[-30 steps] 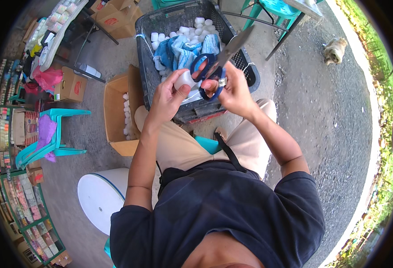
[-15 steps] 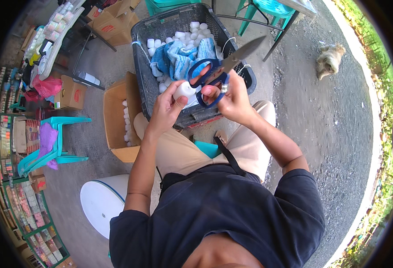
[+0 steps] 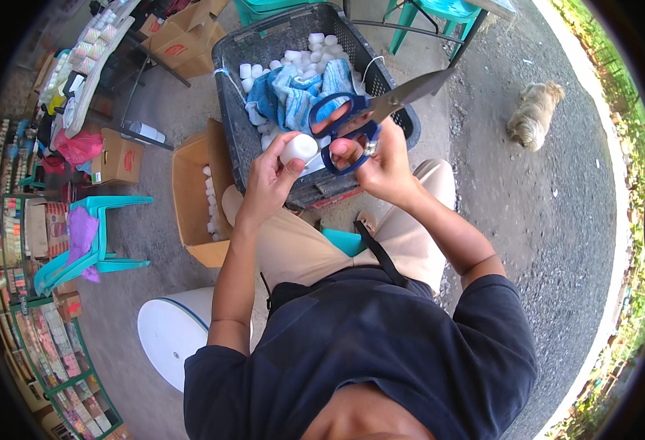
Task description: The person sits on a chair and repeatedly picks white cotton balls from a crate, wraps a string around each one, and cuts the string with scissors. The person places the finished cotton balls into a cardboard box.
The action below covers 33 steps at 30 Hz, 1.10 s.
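My left hand (image 3: 272,176) grips a small rounded white container (image 3: 299,150) between thumb and fingers, in front of my lap. In my right hand (image 3: 385,167) is a pair of scissors (image 3: 412,91) with dark blue handles, the blades pointing up and away to the right. The handle loops are close beside the white container; whether they touch it I cannot tell. Beyond both hands stands a black plastic crate (image 3: 228,121), with many similar white containers (image 3: 312,57) and a blue-and-white cloth (image 3: 293,97) lying on them.
Left of the crate, an open cardboard box (image 3: 190,194) holds more white pieces. A teal chair (image 3: 102,231) with a purple cloth and a round white-topped drum (image 3: 168,341) stand at the left. A dog (image 3: 536,117) is on the pavement at right.
The white container has tilted, so its rounded end faces up more. The scissors' blades have swung slightly right and down. The dog has turned and moved a little.
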Motion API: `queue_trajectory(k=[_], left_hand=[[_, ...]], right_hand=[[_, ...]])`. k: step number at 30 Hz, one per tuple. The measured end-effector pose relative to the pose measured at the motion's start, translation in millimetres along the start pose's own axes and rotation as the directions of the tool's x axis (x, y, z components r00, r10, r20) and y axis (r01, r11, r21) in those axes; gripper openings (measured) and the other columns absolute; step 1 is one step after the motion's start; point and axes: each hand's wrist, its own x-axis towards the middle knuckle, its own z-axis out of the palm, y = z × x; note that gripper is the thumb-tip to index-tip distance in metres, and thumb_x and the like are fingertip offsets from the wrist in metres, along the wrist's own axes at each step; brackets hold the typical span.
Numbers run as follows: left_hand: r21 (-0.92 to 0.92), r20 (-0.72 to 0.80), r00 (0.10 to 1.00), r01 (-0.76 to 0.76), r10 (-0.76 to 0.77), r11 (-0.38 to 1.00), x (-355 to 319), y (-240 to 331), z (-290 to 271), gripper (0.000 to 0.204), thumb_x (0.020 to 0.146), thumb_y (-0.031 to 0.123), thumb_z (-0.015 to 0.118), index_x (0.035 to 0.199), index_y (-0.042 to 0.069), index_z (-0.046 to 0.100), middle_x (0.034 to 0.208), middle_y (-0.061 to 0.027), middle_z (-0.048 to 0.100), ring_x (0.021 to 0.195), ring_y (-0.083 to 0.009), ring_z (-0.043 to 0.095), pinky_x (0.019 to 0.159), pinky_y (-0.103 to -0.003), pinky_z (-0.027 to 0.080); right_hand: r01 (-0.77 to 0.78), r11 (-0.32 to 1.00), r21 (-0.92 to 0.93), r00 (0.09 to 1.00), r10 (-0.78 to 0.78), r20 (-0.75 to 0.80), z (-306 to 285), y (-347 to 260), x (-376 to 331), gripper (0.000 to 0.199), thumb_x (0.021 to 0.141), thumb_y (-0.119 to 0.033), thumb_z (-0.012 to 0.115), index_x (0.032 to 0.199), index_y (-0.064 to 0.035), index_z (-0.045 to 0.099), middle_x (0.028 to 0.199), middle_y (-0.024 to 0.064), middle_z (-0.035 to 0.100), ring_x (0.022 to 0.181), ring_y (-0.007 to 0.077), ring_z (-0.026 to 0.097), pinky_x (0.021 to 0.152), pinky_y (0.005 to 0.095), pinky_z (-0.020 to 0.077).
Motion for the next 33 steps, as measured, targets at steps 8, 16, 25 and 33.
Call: queue_trajectory(k=[8, 16, 25, 33], left_hand=[[-0.634, -0.006, 0.997, 0.054, -0.075, 0.771, -7.1, -20.5, -4.4, 0.046, 0.093, 0.038, 0.057, 0.125, 0.006, 0.047, 0.100, -0.0084, 0.061, 0.090, -0.0168, 0.059, 0.077, -0.028, 0.046], [-0.766, -0.188, 0.966, -0.033, -0.175, 0.642, 19.6, -26.1, -26.0, 0.052, 0.092, 0.051, 0.046, 0.139, 0.030, 0.036, 0.153, -0.0085, 0.030, 0.138, -0.0310, 0.033, 0.105, -0.051, 0.030], [-0.755, -0.199, 0.967, -0.048, -0.158, 0.653, 9.2, -18.3, -12.5, 0.063, 0.091, 0.054, 0.046, 0.144, 0.029, 0.023, 0.145, -0.0107, 0.038, 0.119, -0.0308, 0.050, 0.098, -0.053, 0.042], [-0.849, -0.298, 0.898, -0.095, -0.323, 0.519, 2.4, -37.0, -16.4, 0.051, 0.095, 0.046, 0.048, 0.135, 0.016, 0.042, 0.091, -0.0018, 0.051, 0.065, -0.0123, 0.038, 0.058, -0.025, 0.032]], right_hand=[[-0.132, 0.977, -0.165, 0.991, 0.135, 0.008, -15.4, 26.0, -1.1, 0.021, 0.080, -0.006, 0.067, 0.098, -0.0018, 0.055, 0.081, 0.0082, 0.064, 0.073, 0.0120, 0.059, 0.064, 0.0277, 0.0479], [-0.777, 0.401, 0.485, 0.628, 0.552, 0.549, 27.5, 19.5, -57.3, 0.038, 0.094, -0.041, 0.053, 0.103, -0.0050, 0.059, 0.082, 0.0029, 0.059, 0.074, 0.0110, 0.058, 0.068, 0.0236, 0.0455], [-0.756, 0.367, 0.542, 0.636, 0.609, 0.474, 66.3, 33.5, -30.6, 0.053, 0.093, -0.060, 0.045, 0.092, -0.0076, 0.057, 0.072, 0.0008, 0.056, 0.061, 0.0096, 0.053, 0.057, 0.0214, 0.0428], [-0.535, 0.824, 0.188, 0.843, 0.506, 0.184, 47.1, 58.7, 5.0, 0.049, 0.087, -0.051, 0.064, 0.072, -0.0039, 0.060, 0.058, 0.0001, 0.055, 0.052, 0.0079, 0.053, 0.046, 0.0232, 0.0397]])
